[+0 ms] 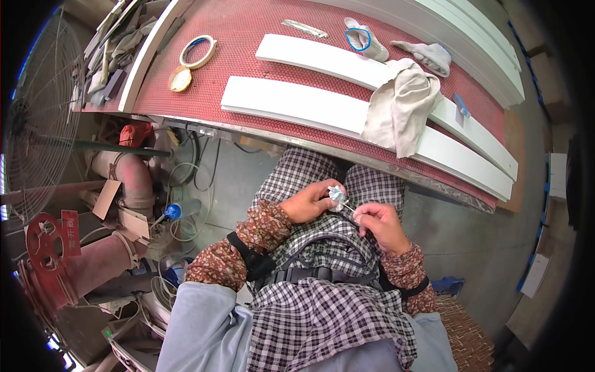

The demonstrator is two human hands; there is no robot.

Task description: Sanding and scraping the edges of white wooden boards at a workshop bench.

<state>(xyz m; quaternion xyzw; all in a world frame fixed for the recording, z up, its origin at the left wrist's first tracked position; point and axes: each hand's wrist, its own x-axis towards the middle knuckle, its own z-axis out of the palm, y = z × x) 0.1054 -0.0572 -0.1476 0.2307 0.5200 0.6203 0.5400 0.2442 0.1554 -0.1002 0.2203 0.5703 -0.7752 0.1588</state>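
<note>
Over my lap, my left hand (308,203) is closed around a small crumpled, pale silvery piece (336,193), which looks like a wrapper or foil. My right hand (379,227) pinches a thin white stick-like piece (348,207) that runs toward the crumpled piece. Whether the two are joined I cannot tell. Both hands are close together above the black-and-white checkered apron (310,248), short of the workbench edge. On the red-surfaced bench (204,105) lie two long white boards (291,99), with a beige cloth (403,105) draped across them.
Work gloves (427,57), a roll of tape (198,51) and a yellow-rimmed round container (180,79) lie on the bench. More white boards (458,37) rest at its far side. A large fan (43,118) and red pipes (93,266) stand to the left.
</note>
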